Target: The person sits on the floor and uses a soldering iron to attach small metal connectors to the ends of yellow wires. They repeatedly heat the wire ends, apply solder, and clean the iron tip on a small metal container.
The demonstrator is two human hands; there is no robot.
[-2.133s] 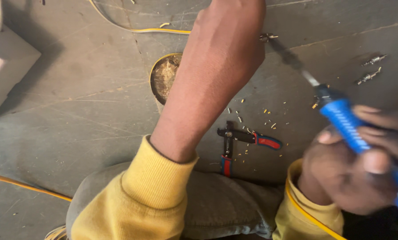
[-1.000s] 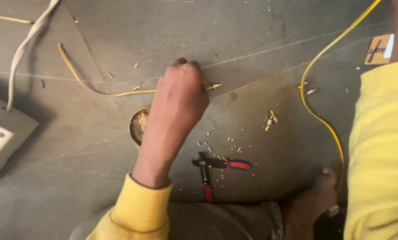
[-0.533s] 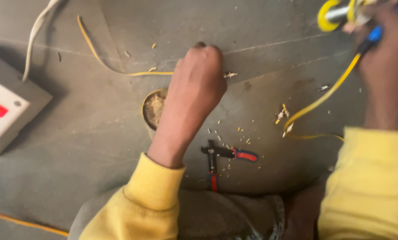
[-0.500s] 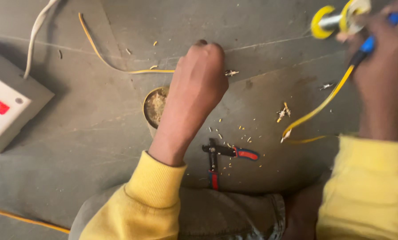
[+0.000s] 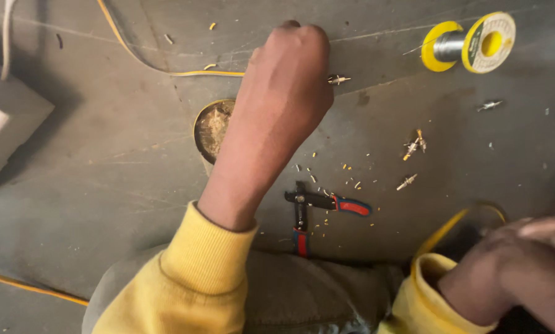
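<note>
Pinching yellow wire (image 5: pixel 166 67) with my left hand (image 5: pixel 283 105), fingers clamped.
My right hand (image 5: pixel 519 266) is blurring; grip unclear. Wire end (image 5: pixel 338 79) beyond my fingertips could be slipping.

Probably electrical workshop; solder spool (image 5: pixel 469 43), wire strippers (image 5: pixel 317 207), wire offcuts (image 5: pixel 413 145)
</note>
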